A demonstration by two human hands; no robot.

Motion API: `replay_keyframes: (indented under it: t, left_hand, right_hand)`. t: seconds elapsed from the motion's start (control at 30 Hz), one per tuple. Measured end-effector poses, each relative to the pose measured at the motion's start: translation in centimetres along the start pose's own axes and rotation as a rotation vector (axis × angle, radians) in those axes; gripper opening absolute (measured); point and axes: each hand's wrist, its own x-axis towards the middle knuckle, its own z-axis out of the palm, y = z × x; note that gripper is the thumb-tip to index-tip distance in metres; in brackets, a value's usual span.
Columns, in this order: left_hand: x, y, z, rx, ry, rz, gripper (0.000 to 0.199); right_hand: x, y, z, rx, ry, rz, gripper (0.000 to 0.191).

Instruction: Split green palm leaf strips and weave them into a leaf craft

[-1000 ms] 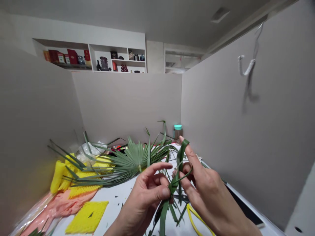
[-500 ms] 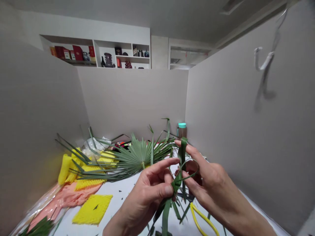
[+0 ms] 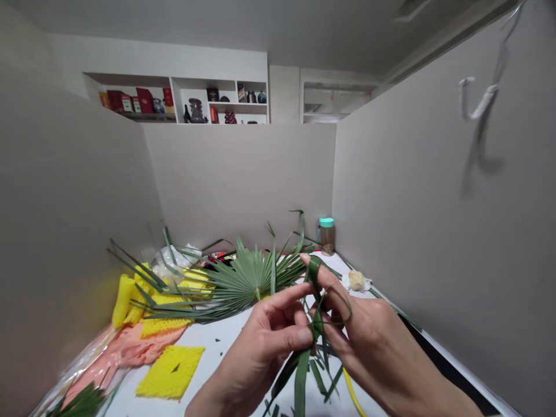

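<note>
Long green leaf strips [image 3: 300,379] are folded together into a small knotted piece between my hands. My left hand [image 3: 278,336] pinches the knotted part between thumb and fingers, with strips hanging below. My right hand [image 3: 358,318] holds the upper loop of the strip, its index finger against the top fold and its thumb lower, near the knot. A thin strand curls over the right fingers. Beneath the hands, a yellow handle [image 3: 354,394] and cut leaf scraps [image 3: 318,376] lie on the white table [image 3: 208,370].
A large fan-shaped palm leaf [image 3: 249,272] spreads across the back. Yellow netting [image 3: 171,370] and pink cloth [image 3: 130,347] lie at the left. Near the right partition [image 3: 425,191] are a bottle with a teal lid [image 3: 326,234] and a pale lump on white paper [image 3: 357,281].
The view has shifted slightly. The top loop of the strip now leans left, and my right hand has closed in nearer my left. The pale lump now shows beyond my right hand.
</note>
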Motion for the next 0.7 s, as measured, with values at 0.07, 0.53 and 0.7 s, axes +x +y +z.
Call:
replay_keyframes:
  t: [0.07,0.53,0.7]
  left_hand:
    - [0.0,-0.1,-0.1,0.006,0.004,-0.001,0.050]
    - [0.0,-0.1,0.3,-0.015,0.047,-0.003,0.039]
    - [0.3,0.2,-0.3,-0.030,0.055,0.061,0.037]
  right_hand:
    - [0.1,0.1,0.1,0.030,-0.004,-0.018,0.059]
    - [-1.3,-0.1,1.3,0.119,0.026,0.063,0.049]
    - [-0.7,0.6,-0.4,0.451,-0.135,0.432,0.031]
